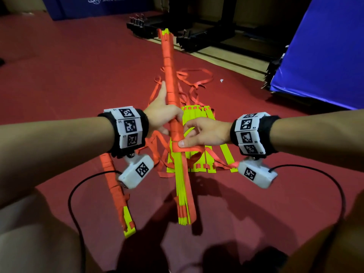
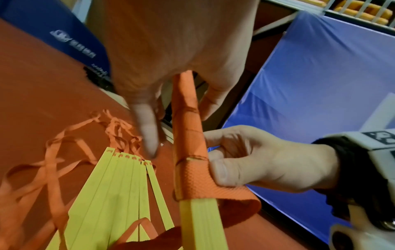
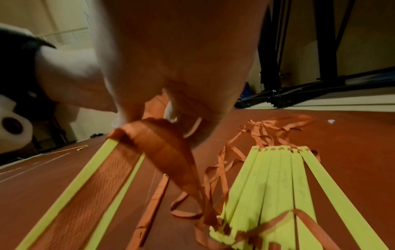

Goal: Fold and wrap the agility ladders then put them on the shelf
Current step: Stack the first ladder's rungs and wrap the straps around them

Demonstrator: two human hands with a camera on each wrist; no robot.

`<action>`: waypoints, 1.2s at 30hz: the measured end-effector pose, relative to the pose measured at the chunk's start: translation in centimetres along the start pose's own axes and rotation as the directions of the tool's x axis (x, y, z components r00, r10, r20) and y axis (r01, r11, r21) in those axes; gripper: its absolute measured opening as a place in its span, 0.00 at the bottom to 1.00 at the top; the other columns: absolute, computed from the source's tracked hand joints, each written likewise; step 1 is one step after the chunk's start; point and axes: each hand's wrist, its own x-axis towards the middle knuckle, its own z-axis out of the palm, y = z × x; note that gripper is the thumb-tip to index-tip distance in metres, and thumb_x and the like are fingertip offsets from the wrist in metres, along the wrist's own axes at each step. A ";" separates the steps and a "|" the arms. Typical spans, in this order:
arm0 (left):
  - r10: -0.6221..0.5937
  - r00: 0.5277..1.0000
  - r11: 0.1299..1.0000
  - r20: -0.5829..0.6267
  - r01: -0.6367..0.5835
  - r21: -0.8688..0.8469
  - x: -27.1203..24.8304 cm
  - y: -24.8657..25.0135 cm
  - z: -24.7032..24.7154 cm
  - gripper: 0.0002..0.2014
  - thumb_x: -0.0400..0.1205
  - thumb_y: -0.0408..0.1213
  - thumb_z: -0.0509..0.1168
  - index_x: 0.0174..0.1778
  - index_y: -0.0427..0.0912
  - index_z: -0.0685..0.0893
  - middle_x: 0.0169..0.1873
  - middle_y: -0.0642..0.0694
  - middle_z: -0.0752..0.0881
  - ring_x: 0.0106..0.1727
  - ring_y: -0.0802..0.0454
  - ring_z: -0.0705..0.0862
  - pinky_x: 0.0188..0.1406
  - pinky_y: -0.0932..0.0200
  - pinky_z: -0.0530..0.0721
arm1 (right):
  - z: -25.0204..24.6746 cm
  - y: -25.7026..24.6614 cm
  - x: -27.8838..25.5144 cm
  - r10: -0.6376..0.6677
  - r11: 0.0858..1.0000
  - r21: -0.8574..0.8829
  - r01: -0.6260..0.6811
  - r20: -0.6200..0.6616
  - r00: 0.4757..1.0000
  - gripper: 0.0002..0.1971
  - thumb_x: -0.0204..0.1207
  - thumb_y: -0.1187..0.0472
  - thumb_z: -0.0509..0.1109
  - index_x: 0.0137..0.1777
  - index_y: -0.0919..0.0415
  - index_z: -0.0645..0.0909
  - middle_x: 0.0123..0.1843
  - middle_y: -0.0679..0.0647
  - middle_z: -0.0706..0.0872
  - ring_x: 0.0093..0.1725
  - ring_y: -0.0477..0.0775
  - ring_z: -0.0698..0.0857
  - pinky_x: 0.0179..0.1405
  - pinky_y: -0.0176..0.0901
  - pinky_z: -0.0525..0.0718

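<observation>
My left hand (image 1: 163, 117) grips a long bundle of yellow rungs (image 1: 178, 154), held above the red floor and wound in orange strap over its far half. My right hand (image 1: 199, 133) pinches the orange strap (image 1: 187, 148) at the edge of the wound part, thumb pressed on it. The left wrist view shows that thumb on the strap (image 2: 192, 179) and the bundle (image 2: 188, 128) between my left fingers. In the right wrist view the strap (image 3: 158, 135) loops off the bundle (image 3: 85, 186). A second ladder (image 1: 199, 115) lies fanned out on the floor beneath.
A wrapped bundle (image 1: 114, 186) lies on the floor at the left, near my knee. Loose orange straps (image 1: 189, 79) trail beyond the fanned ladder. A black metal frame (image 1: 189, 36) stands at the back, a blue mat (image 1: 325, 56) at the right. Camera cables (image 1: 74, 194) hang from both wrists.
</observation>
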 end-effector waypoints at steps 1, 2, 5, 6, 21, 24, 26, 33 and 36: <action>-0.035 0.999 0.999 0.016 0.034 0.010 0.0 0.0 0.0 0.58 0.79 0.32 0.74 0.88 0.72 0.38 0.44 0.50 0.88 0.36 0.49 0.89 0.30 0.43 0.92 | 0.0 0.4 0.1 -0.007 1.000 0.001 0.007 -0.050 0.999 0.24 0.78 0.54 0.79 0.65 0.69 0.77 0.38 0.49 0.87 0.21 0.37 0.75 0.22 0.27 0.70; -0.075 0.996 0.997 0.043 0.075 0.007 -0.1 -0.1 0.1 0.59 0.80 0.37 0.76 0.87 0.73 0.36 0.50 0.52 0.90 0.39 0.47 0.91 0.36 0.37 0.94 | 0.0 0.6 0.1 -0.014 1.000 -0.022 0.012 -0.097 0.995 0.24 0.76 0.53 0.81 0.62 0.68 0.79 0.35 0.46 0.85 0.20 0.37 0.75 0.22 0.27 0.70; -0.146 0.985 0.988 0.091 0.149 -0.028 -0.5 -0.7 0.7 0.61 0.80 0.44 0.79 0.87 0.70 0.31 0.63 0.50 0.89 0.46 0.42 0.94 0.40 0.33 0.93 | -0.1 0.7 0.0 -0.052 0.994 -0.100 0.033 -0.192 0.980 0.22 0.71 0.47 0.84 0.54 0.61 0.81 0.32 0.45 0.86 0.22 0.36 0.76 0.25 0.28 0.72; -0.144 0.986 0.988 0.079 0.148 -0.036 -0.3 -0.9 0.8 0.61 0.80 0.42 0.79 0.87 0.68 0.33 0.65 0.49 0.88 0.47 0.41 0.94 0.37 0.34 0.93 | -0.1 0.8 0.0 -0.055 0.995 -0.098 0.035 -0.210 0.976 0.22 0.69 0.46 0.85 0.52 0.59 0.81 0.33 0.45 0.87 0.23 0.37 0.77 0.27 0.30 0.73; -0.112 0.992 0.993 0.060 0.109 0.056 0.6 -0.6 -1.0 0.25 0.80 0.43 0.79 0.70 0.58 0.77 0.50 0.51 0.92 0.43 0.46 0.91 0.43 0.36 0.93 | 0.2 -0.4 0.5 0.013 1.000 0.015 -0.012 -0.090 0.996 0.27 0.72 0.59 0.84 0.67 0.68 0.80 0.44 0.54 0.90 0.38 0.48 0.82 0.43 0.41 0.78; -0.122 0.991 0.986 0.061 0.114 0.119 0.2 -1.0 -0.7 0.29 0.74 0.53 0.82 0.66 0.42 0.83 0.50 0.41 0.94 0.46 0.41 0.95 0.42 0.30 0.93 | 1.2 0.0 0.7 -0.051 0.996 -0.076 0.039 -0.157 0.986 0.26 0.68 0.57 0.87 0.61 0.64 0.80 0.38 0.51 0.90 0.30 0.43 0.82 0.34 0.37 0.78; -0.119 0.992 0.989 0.032 0.116 0.093 0.4 -1.2 -0.5 0.35 0.74 0.51 0.84 0.70 0.36 0.79 0.54 0.36 0.93 0.45 0.40 0.95 0.35 0.33 0.93 | 1.1 0.2 0.7 -0.077 0.995 -0.080 0.065 -0.157 0.985 0.26 0.66 0.57 0.88 0.59 0.62 0.79 0.36 0.50 0.88 0.28 0.40 0.80 0.32 0.34 0.77; 0.139 0.989 0.966 -0.042 -0.127 0.223 0.9 -1.1 -0.8 0.59 0.82 0.32 0.72 0.87 0.67 0.30 0.43 0.45 0.87 0.34 0.45 0.90 0.29 0.44 0.92 | 0.0 0.5 1.2 -0.064 0.994 0.081 0.067 -0.032 0.997 0.19 0.71 0.66 0.84 0.53 0.52 0.77 0.41 0.51 0.88 0.38 0.47 0.85 0.47 0.43 0.81; 0.216 0.976 0.955 -0.010 -0.209 0.208 1.1 -1.1 -0.9 0.55 0.80 0.31 0.71 0.88 0.73 0.39 0.35 0.48 0.83 0.30 0.46 0.86 0.28 0.46 0.91 | -0.4 0.1 1.4 -0.039 0.999 0.028 0.039 -0.010 0.999 0.15 0.72 0.62 0.84 0.49 0.56 0.79 0.36 0.49 0.88 0.37 0.48 0.82 0.42 0.40 0.77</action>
